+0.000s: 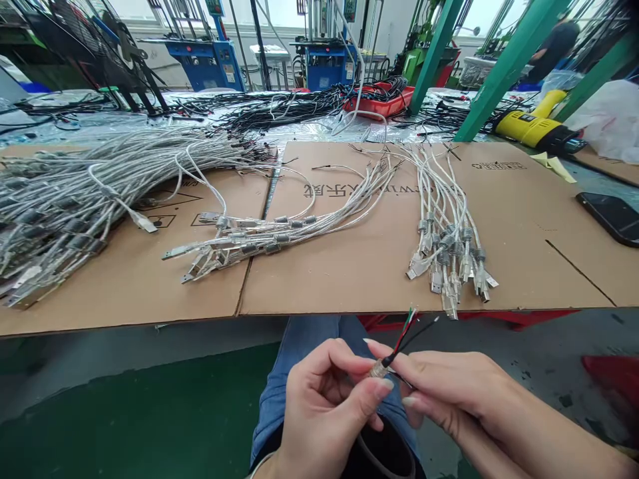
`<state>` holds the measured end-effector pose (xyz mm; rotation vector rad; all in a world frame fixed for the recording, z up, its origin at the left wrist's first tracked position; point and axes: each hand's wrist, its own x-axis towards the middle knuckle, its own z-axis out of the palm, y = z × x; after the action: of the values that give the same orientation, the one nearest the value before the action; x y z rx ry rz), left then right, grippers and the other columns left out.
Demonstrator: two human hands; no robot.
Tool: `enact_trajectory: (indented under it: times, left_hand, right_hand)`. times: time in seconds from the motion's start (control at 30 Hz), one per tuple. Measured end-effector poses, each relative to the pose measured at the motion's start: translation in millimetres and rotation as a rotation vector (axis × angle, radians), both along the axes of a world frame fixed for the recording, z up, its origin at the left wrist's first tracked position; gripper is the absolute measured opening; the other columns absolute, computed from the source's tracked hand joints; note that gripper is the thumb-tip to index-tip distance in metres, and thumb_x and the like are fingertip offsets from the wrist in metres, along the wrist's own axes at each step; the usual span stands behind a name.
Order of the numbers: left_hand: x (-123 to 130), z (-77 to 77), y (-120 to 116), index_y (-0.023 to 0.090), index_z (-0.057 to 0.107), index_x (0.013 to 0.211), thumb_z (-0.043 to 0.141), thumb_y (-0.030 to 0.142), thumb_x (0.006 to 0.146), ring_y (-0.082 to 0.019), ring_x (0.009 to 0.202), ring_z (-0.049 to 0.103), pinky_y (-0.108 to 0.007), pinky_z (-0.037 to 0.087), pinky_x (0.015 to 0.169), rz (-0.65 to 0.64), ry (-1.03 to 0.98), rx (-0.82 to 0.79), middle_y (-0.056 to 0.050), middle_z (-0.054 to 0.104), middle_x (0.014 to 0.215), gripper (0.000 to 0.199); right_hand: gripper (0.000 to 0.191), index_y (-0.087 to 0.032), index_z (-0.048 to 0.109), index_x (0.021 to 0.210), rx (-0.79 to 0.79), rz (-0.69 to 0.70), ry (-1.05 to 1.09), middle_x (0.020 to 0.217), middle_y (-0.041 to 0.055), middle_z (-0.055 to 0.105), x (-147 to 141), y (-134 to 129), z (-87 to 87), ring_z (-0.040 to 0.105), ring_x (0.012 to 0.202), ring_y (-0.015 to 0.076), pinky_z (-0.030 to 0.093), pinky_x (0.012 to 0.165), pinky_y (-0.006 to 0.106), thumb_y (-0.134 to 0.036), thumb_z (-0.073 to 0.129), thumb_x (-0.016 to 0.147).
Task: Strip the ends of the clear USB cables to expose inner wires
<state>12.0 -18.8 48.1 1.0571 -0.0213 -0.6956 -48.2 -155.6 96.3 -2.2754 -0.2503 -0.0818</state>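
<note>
Above my lap, my left hand (pixel 324 406) pinches a clear-jacketed cable (pixel 378 370) near its stripped end between thumb and forefinger. Red, green, white and black wires (pixel 407 329) fan out from a dark collar at that end, pointing up and away. My right hand (pixel 454 392) is closed against the same end from the right, its thumb and fingers around a thin dark strand at the collar. What lies deeper between those fingers is hidden. The cable's other end is out of sight behind my left hand.
Cardboard covers the table edge (pixel 319 293). On it lie a large pile of USB cables (pixel 100 186), a smaller bunch (pixel 279 233) and another bunch (pixel 444 233) hanging slightly over the edge. A phone (pixel 612 216), yellow heat gun (pixel 529 128), red tray (pixel 384 103) and green posts (pixel 509 66) stand beyond.
</note>
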Motion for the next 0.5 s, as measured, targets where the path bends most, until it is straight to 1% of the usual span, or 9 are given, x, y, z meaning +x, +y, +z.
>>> enact_trajectory:
  times: [0.17, 0.3, 0.37, 0.5]
  left_hand:
    - [-0.2, -0.2, 0.5, 0.011, 0.056, 0.056, 0.080, 0.020, 0.056, -0.004, 0.037, 0.053, -0.012, 0.049, 0.035, 0.000, -0.036, 0.012, 0.006, 0.052, 0.054, 0.025]
    - [0.7, -0.9, 2.3, 0.011, 0.056, 0.057, 0.080, 0.021, 0.056, -0.004, 0.036, 0.052, -0.012, 0.048, 0.034, -0.015, -0.016, 0.011, 0.006, 0.051, 0.054, 0.026]
    - [0.9, -1.6, 3.1, 0.011, 0.056, 0.056, 0.080, 0.021, 0.055, -0.004, 0.035, 0.051, -0.012, 0.048, 0.034, -0.036, 0.012, 0.005, 0.006, 0.052, 0.054, 0.027]
    - [0.4, -2.4, 3.9, 0.011, 0.054, 0.056, 0.080, 0.021, 0.056, -0.002, 0.034, 0.049, -0.011, 0.047, 0.033, -0.105, 0.080, -0.031, 0.007, 0.051, 0.053, 0.028]
  right_hand:
    - [0.024, -0.018, 0.054, 0.071, -0.024, -0.007, 0.002, 0.060, 0.0006, 0.058, -2.1, -0.4, 2.3, 0.057, 0.050, 0.0126, 0.044, 0.047, 0.020, -0.008, 0.038, 0.086]
    - [0.026, -0.017, 0.059, 0.076, 0.014, 0.028, -0.016, 0.065, 0.0019, 0.061, -2.4, -0.6, 1.8, 0.058, 0.053, 0.0128, 0.046, 0.049, 0.020, -0.005, 0.037, 0.085]
    - [0.024, -0.018, 0.058, 0.075, 0.009, 0.023, -0.019, 0.064, 0.0006, 0.060, -3.2, -1.8, 0.1, 0.057, 0.052, 0.0118, 0.046, 0.051, 0.019, -0.004, 0.040, 0.083]
    - [0.026, -0.019, 0.060, 0.072, -0.038, 0.035, -0.054, 0.059, 0.0023, 0.060, -3.2, -4.7, -1.2, 0.056, 0.048, 0.0132, 0.046, 0.047, 0.020, -0.003, 0.040, 0.080]
